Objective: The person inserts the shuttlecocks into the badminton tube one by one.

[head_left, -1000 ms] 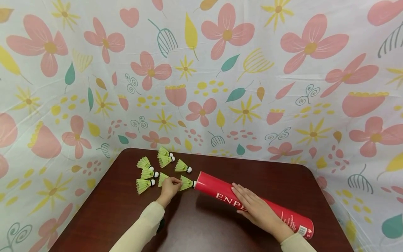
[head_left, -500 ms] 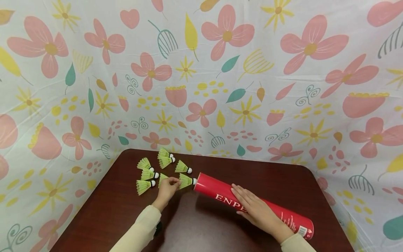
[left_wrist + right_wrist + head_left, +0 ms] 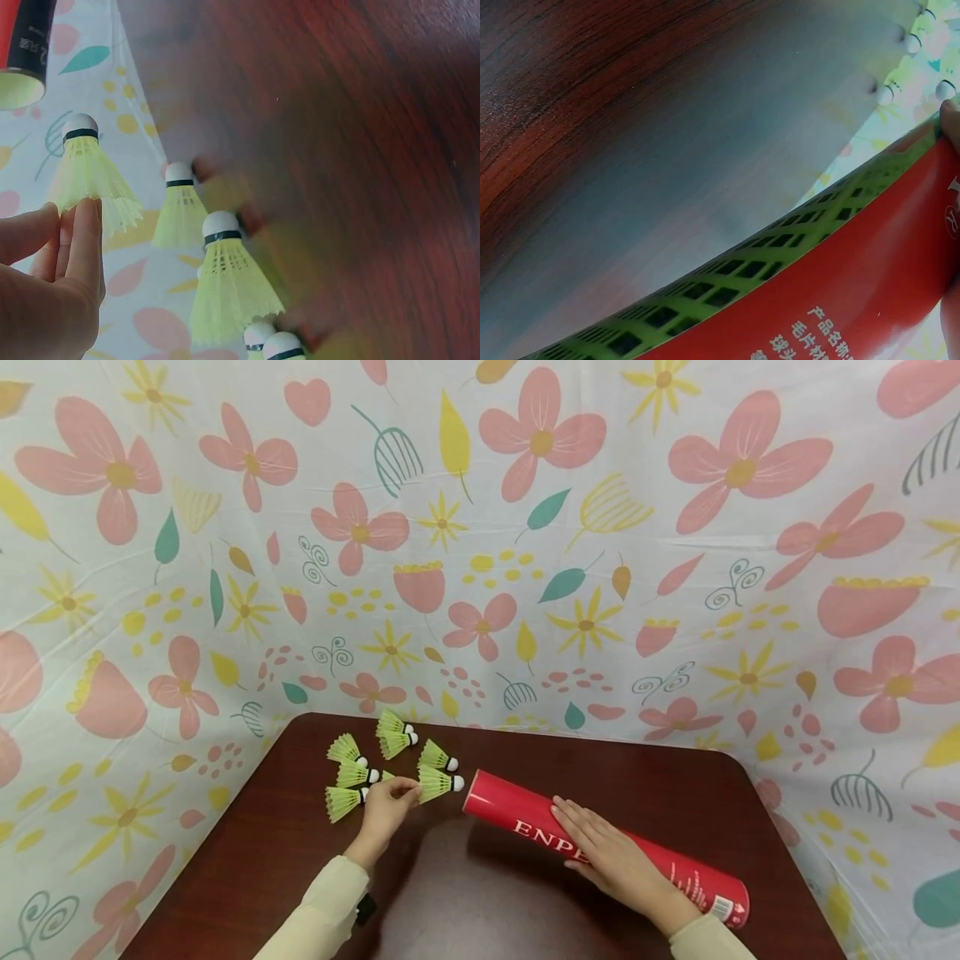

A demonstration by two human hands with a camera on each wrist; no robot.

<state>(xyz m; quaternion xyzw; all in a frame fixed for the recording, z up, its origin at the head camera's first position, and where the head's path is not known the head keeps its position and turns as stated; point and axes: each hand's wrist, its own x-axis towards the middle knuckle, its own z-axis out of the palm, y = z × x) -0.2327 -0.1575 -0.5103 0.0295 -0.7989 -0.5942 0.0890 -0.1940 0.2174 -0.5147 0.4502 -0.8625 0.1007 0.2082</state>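
My left hand (image 3: 385, 818) pinches a yellow-green shuttlecock (image 3: 437, 783) at the edge of its skirt, thumb against fingertips. The white cork points right, a small gap from the mouth of a red shuttlecock tube (image 3: 517, 808). In the left wrist view the held shuttlecock (image 3: 88, 169) hangs cork up, just below the tube's open end (image 3: 21, 90). My right hand (image 3: 611, 860) holds the tube about its middle, fingers laid over the top and thumb on the near side. The tube lies slanted, its mouth end raised over the table. What is inside it is hidden.
Several more shuttlecocks (image 3: 345, 802) lie loosely grouped at the back left of the dark wooden table (image 3: 465, 893). One shuttlecock (image 3: 437, 755) lies just behind the held one. A flower-printed cloth (image 3: 480, 543) hangs behind and on both sides of the table.
My left hand has drawn back to the left with the shuttlecock, so its cork, at the tube's mouth before, now stands apart from it. The right hand and tube are nearly still.
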